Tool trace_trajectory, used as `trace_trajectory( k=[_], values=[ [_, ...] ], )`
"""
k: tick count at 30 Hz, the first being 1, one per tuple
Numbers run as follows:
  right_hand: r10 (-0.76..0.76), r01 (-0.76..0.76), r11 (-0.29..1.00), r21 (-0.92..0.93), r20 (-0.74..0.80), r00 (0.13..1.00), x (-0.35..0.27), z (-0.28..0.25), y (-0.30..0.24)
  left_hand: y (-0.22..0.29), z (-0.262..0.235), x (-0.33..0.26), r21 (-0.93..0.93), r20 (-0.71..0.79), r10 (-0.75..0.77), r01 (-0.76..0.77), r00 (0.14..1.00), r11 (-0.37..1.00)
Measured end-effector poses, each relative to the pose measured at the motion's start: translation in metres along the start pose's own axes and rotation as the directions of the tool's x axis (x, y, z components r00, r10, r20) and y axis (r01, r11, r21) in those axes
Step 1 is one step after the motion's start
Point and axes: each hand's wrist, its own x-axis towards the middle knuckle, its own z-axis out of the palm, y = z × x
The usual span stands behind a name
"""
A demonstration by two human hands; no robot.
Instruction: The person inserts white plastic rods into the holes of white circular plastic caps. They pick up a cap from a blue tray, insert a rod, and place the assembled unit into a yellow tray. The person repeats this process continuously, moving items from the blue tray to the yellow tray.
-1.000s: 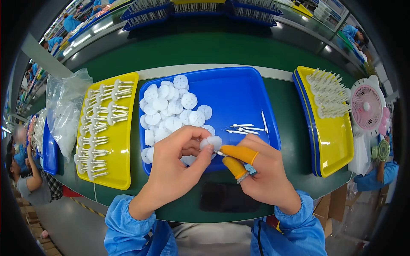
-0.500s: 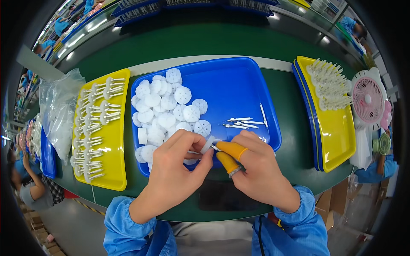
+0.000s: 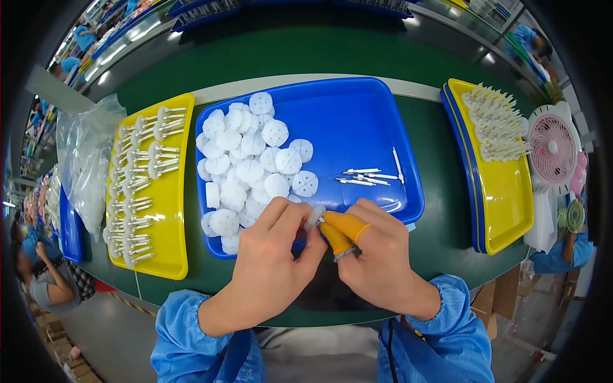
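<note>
My left hand (image 3: 268,265) pinches a white plastic disc (image 3: 313,217) on edge between thumb and fingertips, over the near rim of the blue tray (image 3: 338,121). Against that disc, my right hand (image 3: 383,265) is closed in a pinch, with orange-yellow finger covers on two fingers. It grips a thin white pin, mostly hidden by the fingers. A heap of white slotted discs (image 3: 252,172) fills the tray's left side. Several thin white pins with metal tips (image 3: 367,177) lie loose on its right side, one apart near the right wall.
On the left, a yellow tray (image 3: 171,223) holds rows of discs fitted with pins, beside a clear plastic bag (image 3: 89,166). Stacked trays (image 3: 507,223) at right hold more such pieces. Beyond them stands a pink-and-white fan (image 3: 552,143). Other people work in the background.
Both hands have drawn closer together at the disc, and the right fingers now cover more of the pin. The view has shifted slightly.
</note>
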Motion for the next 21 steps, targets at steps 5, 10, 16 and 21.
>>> trace_trajectory(
  k=[5, 10, 16, 21],
  values=[
    [0.129, -0.120, 0.988, -0.094, 0.103, 0.986, 0.022, -0.023, 0.016, -0.004, 0.001, 0.007, -0.016, -0.061, 0.020, -0.021, 0.998, 1.000],
    [0.039, -0.017, 0.897, -0.442, 0.040, 0.998, 0.024, -0.023, 0.046, 0.003, -0.011, 0.014, -0.039, -0.027, -0.074, 0.073, 0.997, 0.997],
    [0.140, -0.107, 0.977, -0.184, 0.174, 0.975, 0.027, -0.035, 0.018, -0.001, -0.013, 0.013, -0.139, -0.035, -0.105, 0.099, 0.994, 0.985],
    [0.004, -0.029, 0.995, 0.092, 0.263, 0.965, 0.019, -0.037, 0.005, -0.001, -0.012, 0.014, -0.125, 0.003, -0.069, 0.069, 0.998, 0.990]
  ],
)
